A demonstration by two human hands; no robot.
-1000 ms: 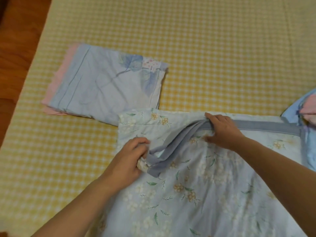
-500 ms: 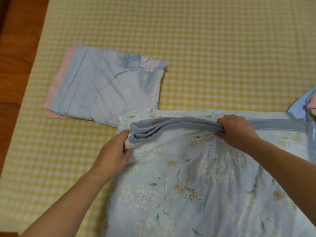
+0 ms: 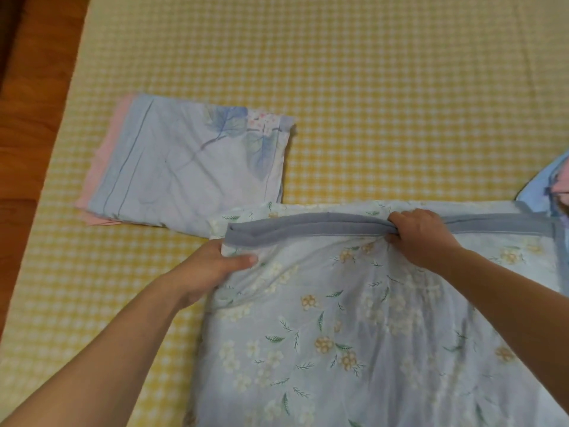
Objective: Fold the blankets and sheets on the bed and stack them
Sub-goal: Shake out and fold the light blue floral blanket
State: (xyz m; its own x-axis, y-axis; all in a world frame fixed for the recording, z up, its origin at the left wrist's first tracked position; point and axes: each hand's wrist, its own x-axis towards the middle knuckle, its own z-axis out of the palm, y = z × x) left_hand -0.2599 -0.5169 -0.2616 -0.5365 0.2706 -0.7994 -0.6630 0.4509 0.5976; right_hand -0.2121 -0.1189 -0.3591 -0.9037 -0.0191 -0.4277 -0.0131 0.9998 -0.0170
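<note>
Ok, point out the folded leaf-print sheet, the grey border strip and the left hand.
folded leaf-print sheet [image 3: 184, 167], head view, centre
grey border strip [image 3: 308, 234], head view, doubled middle
left hand [image 3: 212, 269], head view, back

No readable text, label, brand, number or sign anywhere in view.

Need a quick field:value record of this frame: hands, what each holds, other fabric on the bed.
left hand: grips the near left corner of the floral blanket
right hand: pinches the blanket's grey border further right
border state: doubled along the far edge
folded sheet: lies flat to the far left, blue over pink layers
other fabric: blue and pink cloth at the right edge, mostly cut off
surface: yellow checked bed cover
</note>
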